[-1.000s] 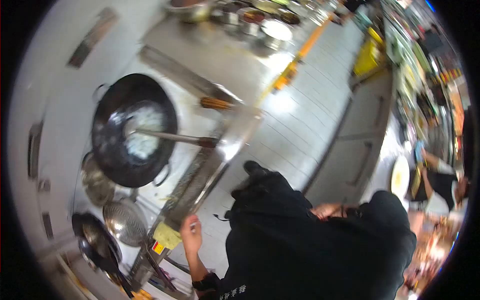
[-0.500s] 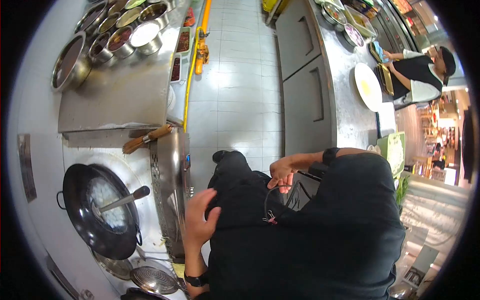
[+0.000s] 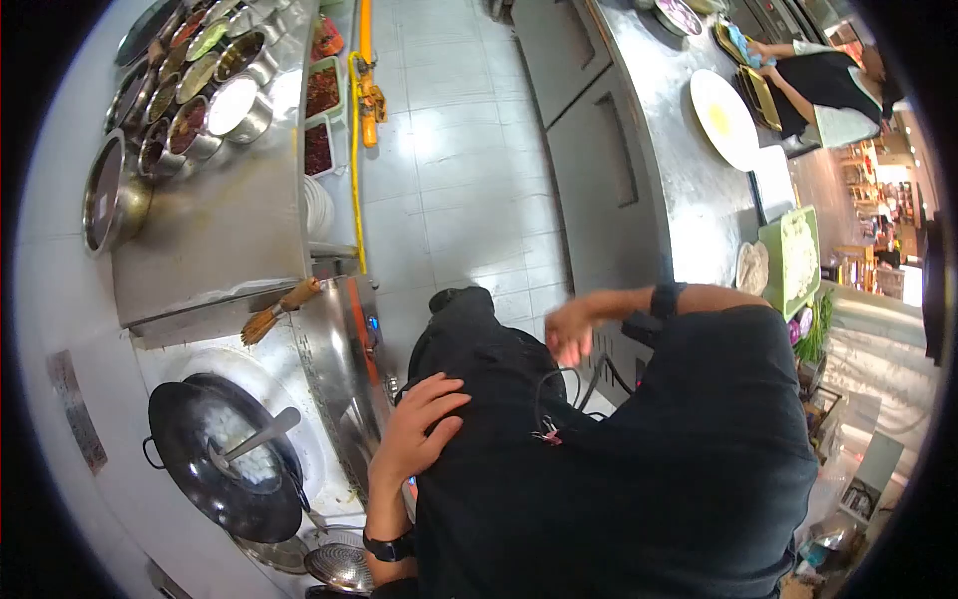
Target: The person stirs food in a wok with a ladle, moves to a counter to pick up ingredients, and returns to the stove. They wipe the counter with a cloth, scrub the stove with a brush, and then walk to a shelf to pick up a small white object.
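Observation:
My left hand (image 3: 421, 431) rests against the dark clothing on my thigh, fingers apart and nothing in them. Over on the other side, my right hand (image 3: 571, 331) hangs in the air, blurred by motion, so its fingers are hard to make out. A black cable with a pink-and-black clip (image 3: 547, 433) lies on my dark clothing just below it. Left of my left hand is a black wok (image 3: 185, 464) with white pieces in liquid and a ladle (image 3: 261, 433) leaning in it.
Metal bowls of ingredients stand on the left counter (image 3: 225, 225); a brush (image 3: 279, 310) lies at its edge. The right counter (image 3: 689, 190) bears a white oval plate (image 3: 723, 120) and a green tray (image 3: 772, 268). Behind it, a person (image 3: 823, 88) handles a blue cloth.
My left hand has come down onto my thigh. My right hand has risen slightly and is now blurred. The view has turned, shifting the counters and wok.

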The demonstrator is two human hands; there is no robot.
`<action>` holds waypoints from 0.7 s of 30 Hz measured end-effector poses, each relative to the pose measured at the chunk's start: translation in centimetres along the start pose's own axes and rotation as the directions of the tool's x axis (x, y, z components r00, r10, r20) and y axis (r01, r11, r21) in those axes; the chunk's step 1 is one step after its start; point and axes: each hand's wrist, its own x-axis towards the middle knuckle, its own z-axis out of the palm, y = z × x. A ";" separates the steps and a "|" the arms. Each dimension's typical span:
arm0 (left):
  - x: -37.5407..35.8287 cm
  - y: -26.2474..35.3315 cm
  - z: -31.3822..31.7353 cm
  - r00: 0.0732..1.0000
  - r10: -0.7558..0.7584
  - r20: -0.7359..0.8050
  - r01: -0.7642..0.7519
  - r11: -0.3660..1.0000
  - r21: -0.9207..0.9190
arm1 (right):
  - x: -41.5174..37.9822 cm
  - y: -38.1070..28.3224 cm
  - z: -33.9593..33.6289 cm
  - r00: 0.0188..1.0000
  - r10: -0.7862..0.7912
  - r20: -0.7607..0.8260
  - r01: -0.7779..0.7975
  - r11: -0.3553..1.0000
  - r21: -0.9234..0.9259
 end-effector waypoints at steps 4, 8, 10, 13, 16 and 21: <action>-5.3 -0.7 -2.2 0.903 -0.099 -0.419 0.109 0.994 0.001 | 0.9 3.5 1.9 0.945 -0.124 0.302 0.148 0.988 -0.055; -10.7 -1.7 -2.2 0.572 -0.151 -0.806 0.188 0.981 -0.051 | -2.4 -2.4 -2.2 0.955 0.265 -0.132 -0.254 0.963 0.095; -13.1 -2.2 -1.6 0.346 -0.134 -0.929 0.269 0.962 -0.038 | 0.0 -5.0 -6.8 0.936 0.170 -0.309 -0.188 0.982 -0.030; -16.1 -3.3 -0.1 0.002 -0.128 -0.992 0.333 0.935 -0.119 | 2.7 -15.0 -9.4 0.688 -0.420 -0.592 -0.228 0.649 -0.726; -18.2 -4.6 1.5 -0.107 0.014 -0.994 0.666 0.743 -0.061 | 6.5 -25.7 -7.7 0.569 -0.719 -0.400 0.246 0.613 -0.751; -19.5 -7.9 3.1 -0.057 -0.067 -0.996 0.885 0.458 -0.081 | 15.3 -39.5 -0.2 0.645 -0.733 -0.215 0.473 0.604 -0.641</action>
